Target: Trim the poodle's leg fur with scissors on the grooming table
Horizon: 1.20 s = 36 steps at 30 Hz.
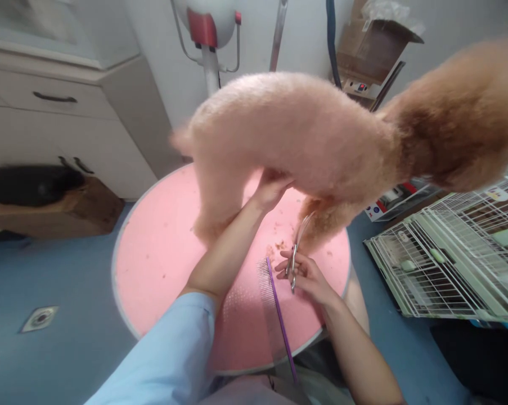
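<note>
A fluffy apricot dog (304, 129) stands on a round pink grooming table (152, 259), its head to the right. My left hand (270, 188) reaches up under the dog's belly and touches it. My right hand (306, 275) grips silver scissors (296, 247), whose curved blades point up at the fur of the dog's front leg (325, 222). A purple comb (277, 312) with a long row of metal teeth lies on the table between my two forearms. Small tufts of cut fur (279, 246) lie on the pink surface near the scissors.
A white wire cage (456, 259) stands on the blue floor to the right. White cabinets (55, 124) and a low wooden box (55, 211) are at the left. A white and red stand dryer (209, 34) and a cardboard box (374, 48) are behind the table.
</note>
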Each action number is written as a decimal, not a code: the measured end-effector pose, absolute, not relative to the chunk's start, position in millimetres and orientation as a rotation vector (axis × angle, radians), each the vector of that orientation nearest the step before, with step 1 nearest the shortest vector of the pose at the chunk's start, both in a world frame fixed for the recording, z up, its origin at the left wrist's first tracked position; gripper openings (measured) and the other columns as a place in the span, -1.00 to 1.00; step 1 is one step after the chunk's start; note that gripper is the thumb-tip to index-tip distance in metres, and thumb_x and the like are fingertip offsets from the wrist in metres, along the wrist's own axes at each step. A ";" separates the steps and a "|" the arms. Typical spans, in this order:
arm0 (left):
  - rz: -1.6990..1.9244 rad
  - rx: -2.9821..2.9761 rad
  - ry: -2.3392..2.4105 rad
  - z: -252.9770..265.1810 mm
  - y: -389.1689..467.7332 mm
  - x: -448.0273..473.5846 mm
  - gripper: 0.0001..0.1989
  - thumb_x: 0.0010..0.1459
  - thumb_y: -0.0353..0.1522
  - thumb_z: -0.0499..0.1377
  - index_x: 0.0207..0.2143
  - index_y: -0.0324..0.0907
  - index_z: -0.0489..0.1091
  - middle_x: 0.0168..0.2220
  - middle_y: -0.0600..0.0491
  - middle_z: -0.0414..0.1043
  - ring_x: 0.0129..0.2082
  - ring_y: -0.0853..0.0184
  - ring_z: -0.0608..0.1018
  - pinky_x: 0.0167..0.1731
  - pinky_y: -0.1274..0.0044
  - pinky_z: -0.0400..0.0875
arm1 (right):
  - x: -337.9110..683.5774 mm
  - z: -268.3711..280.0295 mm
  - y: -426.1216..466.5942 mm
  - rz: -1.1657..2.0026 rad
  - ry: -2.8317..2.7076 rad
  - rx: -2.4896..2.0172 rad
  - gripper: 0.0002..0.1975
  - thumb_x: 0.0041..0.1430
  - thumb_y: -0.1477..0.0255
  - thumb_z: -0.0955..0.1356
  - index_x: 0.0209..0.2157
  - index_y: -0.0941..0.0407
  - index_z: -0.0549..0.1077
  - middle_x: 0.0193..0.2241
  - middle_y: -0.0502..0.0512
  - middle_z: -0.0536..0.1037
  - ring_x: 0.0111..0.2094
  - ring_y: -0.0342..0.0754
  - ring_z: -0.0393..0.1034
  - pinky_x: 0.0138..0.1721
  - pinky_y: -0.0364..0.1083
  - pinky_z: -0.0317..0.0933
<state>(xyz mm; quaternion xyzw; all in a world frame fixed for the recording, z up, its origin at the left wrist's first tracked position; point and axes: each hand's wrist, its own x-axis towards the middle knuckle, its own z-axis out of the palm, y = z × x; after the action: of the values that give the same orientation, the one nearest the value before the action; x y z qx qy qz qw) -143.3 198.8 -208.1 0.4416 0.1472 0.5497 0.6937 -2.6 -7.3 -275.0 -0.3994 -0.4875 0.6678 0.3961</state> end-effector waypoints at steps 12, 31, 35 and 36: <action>1.340 1.080 0.327 -206.2 190.7 -143.5 -0.63 -0.11 -0.15 0.40 -0.24 0.02 0.42 -0.15 0.20 0.49 0.16 0.18 0.26 0.14 0.27 0.24 | 0.1 -284.2 -26.9 1.899 -1.152 -1.036 -0.37 -0.04 0.25 0.58 0.03 0.11 0.38 -0.28 0.11 0.60 -0.33 -0.07 0.54 -0.30 -0.08 0.36; 1.376 1.162 0.349 -201.7 180.1 -142.1 -0.56 0.21 -0.27 0.22 0.03 -0.24 0.15 0.04 -0.08 0.32 0.05 0.29 0.32 0.04 0.38 0.42 | 95.3 -263.1 -25.4 2.469 -1.196 -0.534 -0.23 -0.16 0.08 0.59 -0.01 0.31 0.50 -0.30 0.31 0.65 -0.36 0.03 0.58 -0.32 -0.10 0.40; 1.359 1.148 0.388 -198.8 181.4 -142.7 -0.54 0.31 -0.32 0.16 0.14 -0.30 0.08 0.10 -0.09 0.26 0.05 0.36 0.31 0.07 0.47 0.44 | 113.0 -256.4 -14.0 2.439 -1.280 -0.707 -0.36 -0.06 0.25 0.59 0.03 0.26 0.50 -0.31 0.25 0.66 -0.44 -0.07 0.56 -0.38 -0.17 0.38; 1.335 1.141 0.396 -197.8 182.3 -143.4 -0.54 0.32 -0.36 0.15 0.15 -0.34 0.06 0.12 -0.09 0.25 0.06 0.38 0.31 0.09 0.50 0.43 | 113.8 -257.2 -12.8 2.471 -1.308 -0.734 -0.40 -0.05 0.33 0.59 0.03 0.23 0.50 -0.32 0.22 0.66 -0.46 -0.10 0.55 -0.39 -0.19 0.37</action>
<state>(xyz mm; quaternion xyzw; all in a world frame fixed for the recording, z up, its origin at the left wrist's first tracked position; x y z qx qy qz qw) -143.4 182.3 -197.8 0.4964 0.1724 0.5808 0.6217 113.8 -12.8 -257.2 -0.2519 -0.4490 0.8482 0.1249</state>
